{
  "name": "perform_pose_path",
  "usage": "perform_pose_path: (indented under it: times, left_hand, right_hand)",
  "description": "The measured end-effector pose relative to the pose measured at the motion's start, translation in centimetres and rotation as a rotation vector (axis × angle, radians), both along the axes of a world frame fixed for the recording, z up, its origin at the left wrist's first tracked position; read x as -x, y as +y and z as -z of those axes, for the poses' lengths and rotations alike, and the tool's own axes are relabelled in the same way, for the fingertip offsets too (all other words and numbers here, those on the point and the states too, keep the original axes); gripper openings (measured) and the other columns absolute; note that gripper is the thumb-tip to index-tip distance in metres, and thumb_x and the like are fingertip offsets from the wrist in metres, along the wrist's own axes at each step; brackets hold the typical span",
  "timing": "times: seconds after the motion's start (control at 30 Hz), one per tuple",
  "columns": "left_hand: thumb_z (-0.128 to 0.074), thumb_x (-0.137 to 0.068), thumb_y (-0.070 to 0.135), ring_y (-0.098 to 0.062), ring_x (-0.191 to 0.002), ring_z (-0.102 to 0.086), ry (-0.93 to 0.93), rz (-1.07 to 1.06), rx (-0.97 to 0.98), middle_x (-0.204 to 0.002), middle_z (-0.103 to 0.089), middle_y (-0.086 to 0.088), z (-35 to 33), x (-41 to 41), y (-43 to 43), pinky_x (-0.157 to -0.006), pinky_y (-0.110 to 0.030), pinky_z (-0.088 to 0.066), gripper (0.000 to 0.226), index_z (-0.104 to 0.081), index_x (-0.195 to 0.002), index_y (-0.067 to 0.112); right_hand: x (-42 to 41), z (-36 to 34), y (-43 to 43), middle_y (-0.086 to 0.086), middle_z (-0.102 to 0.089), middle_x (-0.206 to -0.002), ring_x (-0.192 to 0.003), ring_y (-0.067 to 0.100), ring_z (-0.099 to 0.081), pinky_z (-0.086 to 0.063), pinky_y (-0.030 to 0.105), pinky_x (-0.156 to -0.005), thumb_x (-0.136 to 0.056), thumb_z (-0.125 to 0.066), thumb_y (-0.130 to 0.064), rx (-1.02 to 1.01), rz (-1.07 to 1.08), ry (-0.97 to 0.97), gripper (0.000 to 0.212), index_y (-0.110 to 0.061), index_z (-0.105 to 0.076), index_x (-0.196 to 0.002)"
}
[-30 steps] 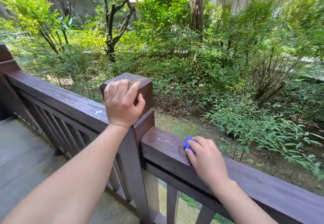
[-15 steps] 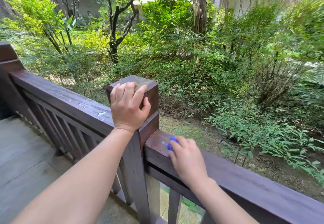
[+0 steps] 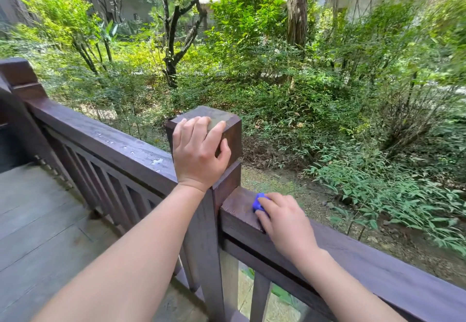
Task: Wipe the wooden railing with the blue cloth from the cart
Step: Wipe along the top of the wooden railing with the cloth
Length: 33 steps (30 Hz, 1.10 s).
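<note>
Now wiping. Right hand point(image 3: 285, 218) presses the blue cloth point(image 3: 259, 201) flat on the top of the wooden railing point(image 3: 378, 266), just beside the post point(image 3: 227, 130); fingers closed down over the cloth, only a small bunched edge showing ahead of the fingertips. Left hand point(image 3: 199, 152) cupped over the post's near top corner, gripping it as a brace.

To do this stroke well: keep the palm flat so the cloth spreads instead of balling up, run it right into the corner where the rail meets the post, then pull back along the grain, overlapping passes. Likely worth unfolding the cloth for more contact.

Surface: dark stained wood, grain visible. Rail section left of the post point(image 3: 106, 142) carries pale spots and droplets, probably not yet wiped. Post top looks worn and lighter.

Surroundings: grey plank deck point(image 3: 37, 220) below left; slatted balusters under the rail; dense green shrubs and trees beyond, buildings behind. Cart not in view.
</note>
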<state>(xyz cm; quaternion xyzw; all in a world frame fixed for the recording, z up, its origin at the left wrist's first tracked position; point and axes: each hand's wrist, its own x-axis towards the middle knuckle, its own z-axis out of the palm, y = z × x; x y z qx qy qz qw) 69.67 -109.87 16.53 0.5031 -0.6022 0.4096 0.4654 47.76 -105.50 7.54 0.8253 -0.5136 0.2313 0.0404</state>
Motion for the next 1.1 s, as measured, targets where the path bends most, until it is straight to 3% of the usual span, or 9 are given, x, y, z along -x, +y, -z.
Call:
perform_pose_path:
  times: [0.1, 0.27, 0.47, 0.77, 0.93, 1.1]
  left_hand:
    - [-0.062, -0.090, 0.022, -0.039, -0.105, -0.062, 0.009, 0.002, 0.005, -0.110, -0.069, -0.015, -0.1, 0.0, -0.1, -0.106, -0.052, -0.043, 0.025, -0.073, -0.110, 0.014]
    - [-0.062, -0.090, 0.022, -0.039, -0.106, -0.063, 0.015, 0.022, 0.007, -0.112, -0.070, -0.014, 0.1, -0.1, -0.2, -0.106, -0.052, -0.043, 0.024, -0.074, -0.110, 0.014]
    - [-0.065, -0.087, 0.019, -0.038, -0.107, -0.064, 0.035, 0.056, 0.014, -0.110, -0.071, -0.014, 0.0, 0.0, -0.1, -0.104, -0.052, -0.045, 0.022, -0.075, -0.107, 0.014]
    - [-0.064, -0.089, 0.020, -0.038, -0.107, -0.065, 0.050, 0.106, 0.011, -0.113, -0.072, -0.014, 0.3, -0.3, -0.4, -0.105, -0.053, -0.045, 0.020, -0.076, -0.105, 0.015]
    - [-0.063, -0.090, 0.021, -0.038, -0.109, -0.066, 0.048, 0.091, -0.083, -0.115, -0.071, -0.013, -0.3, -0.4, 0.5, -0.106, -0.053, -0.045, 0.022, -0.075, -0.108, 0.015]
    - [-0.055, -0.092, 0.029, -0.037, -0.117, -0.064, 0.058, 0.160, -0.257, -0.122, -0.070, -0.015, -1.5, -0.9, 2.7, -0.109, -0.053, -0.044, 0.033, -0.075, -0.114, 0.014]
  right_hand:
    - [-2.2, -0.8, -1.9, -0.001, -0.058, -0.119, -0.099, 0.028, -0.049, -0.040, 0.035, -0.091, -0.096, -0.040, -0.037, -0.049, 0.156, 0.030, 0.031, -0.022, -0.061, -0.112]
    - [-3.4, 0.4, 0.7, -0.004, -0.060, -0.118, -0.097, 0.027, -0.054, -0.050, 0.036, -0.084, -0.090, -0.048, -0.041, -0.011, -0.180, 0.031, 0.030, -0.021, -0.062, -0.108]
    - [-4.9, -1.5, -3.7, 0.001, -0.060, -0.111, -0.100, 0.029, -0.049, -0.044, 0.037, -0.085, -0.094, -0.044, -0.038, -0.104, 0.205, 0.036, 0.030, -0.019, -0.063, -0.106]
    - [-7.1, -0.4, 1.6, -0.002, -0.065, -0.104, -0.084, 0.029, -0.053, -0.048, 0.038, -0.078, -0.085, -0.055, -0.029, -0.012, 0.028, -0.044, 0.019, -0.018, -0.066, -0.096]
    - [-6.7, -1.8, 3.5, -0.004, -0.061, -0.095, -0.086, 0.028, -0.050, -0.043, 0.035, -0.079, -0.086, -0.043, -0.036, -0.117, 0.060, 0.044, 0.027, -0.025, -0.067, -0.094]
    - [-6.5, -2.2, 5.1, -0.006, -0.061, -0.086, -0.086, 0.021, -0.053, -0.044, 0.031, -0.073, -0.082, -0.047, -0.041, -0.214, 0.014, -0.125, 0.028, -0.029, -0.069, -0.095]
